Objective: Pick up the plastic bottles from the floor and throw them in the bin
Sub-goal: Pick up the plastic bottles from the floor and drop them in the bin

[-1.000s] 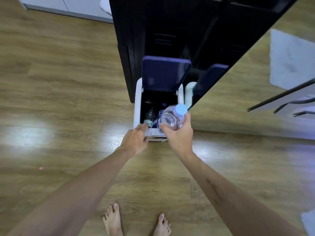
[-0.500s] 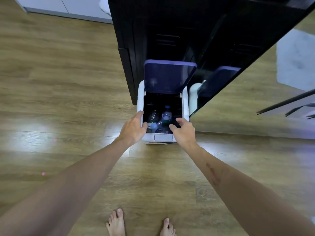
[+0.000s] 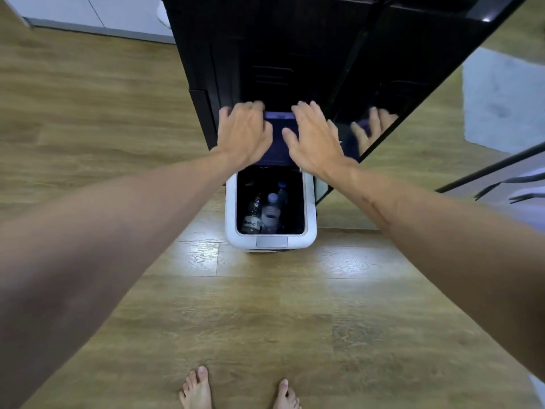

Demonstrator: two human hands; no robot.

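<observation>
A white bin [image 3: 231, 208] stands on the wooden floor against a black cabinet, its purple lid [image 3: 280, 134] raised. Inside lie several plastic bottles: a clear one with a blue cap [image 3: 269, 211] and a darker one with a label [image 3: 253, 216] beside it. My left hand [image 3: 244, 134] is on the left side of the lid, with its fingers curled over the top edge. My right hand [image 3: 315, 140] rests on the right side of the lid with fingers extended. Neither hand holds a bottle.
The glossy black cabinet [image 3: 280, 54] rises right behind the bin and mirrors my right hand. A pale rug [image 3: 498, 98] lies at the far right. My bare feet [image 3: 196, 388] stand on open wooden floor in front of the bin.
My right hand has let the blue-capped bottle drop into the bin. Both hands have moved up from the bin's front rim to the raised lid.
</observation>
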